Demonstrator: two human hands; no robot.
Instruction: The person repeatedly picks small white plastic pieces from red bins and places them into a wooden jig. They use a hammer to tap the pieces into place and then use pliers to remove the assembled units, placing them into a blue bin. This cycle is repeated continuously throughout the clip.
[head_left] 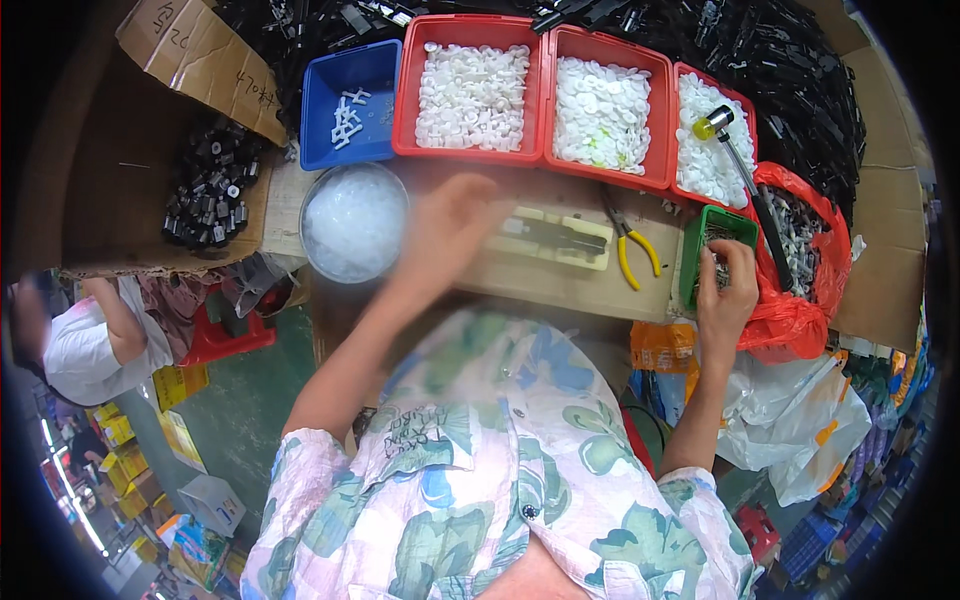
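Note:
My left hand (455, 230), smeared by motion, is over the bench at the left end of a cream-coloured holding block (590, 258). Whether its fingers grip anything cannot be made out. In the block lies a long dark part (555, 236). My right hand (728, 290) is at the small green box (742, 222) on the right, fingertips bent together over its near edge. Small metal pieces seem to fill that box; anything between those fingertips is too small to see. Yellow-handled pliers (637, 255) rest between the block and the green box.
Red bins (537, 100) of small white plastic parts line the back, beside a blue bin (318, 120). A round tub (308, 235) stands left, near a carton (100, 200) of black parts. A hammer (745, 170) leans across the right bin and a red bag (800, 325).

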